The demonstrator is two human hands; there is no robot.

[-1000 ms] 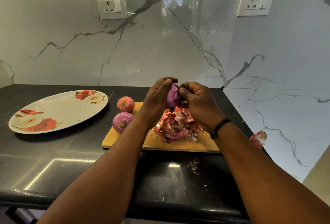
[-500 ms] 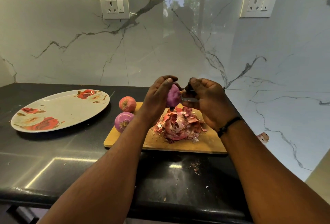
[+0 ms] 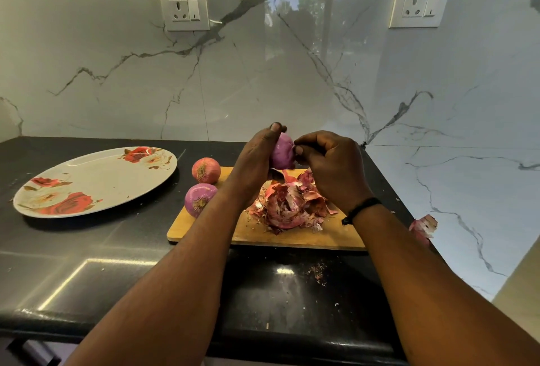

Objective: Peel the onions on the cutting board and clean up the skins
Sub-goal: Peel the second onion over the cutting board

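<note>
My left hand grips a purple peeled onion above the wooden cutting board. My right hand is closed, its fingertips pinching at the onion's right side. Under both hands a heap of reddish onion skins lies on the board. At the board's left edge sit two more onions: one orange-red, still in its skin, and one purple onion nearer to me.
A floral oval plate rests on the black counter at the left. A loose skin piece lies by the counter's right edge against the marble wall. Small skin crumbs dot the counter in front of the board.
My right hand, lifted slightly away half a second ago, has come back against the onion's right side. The left hand has kept the onion in about the same place.
</note>
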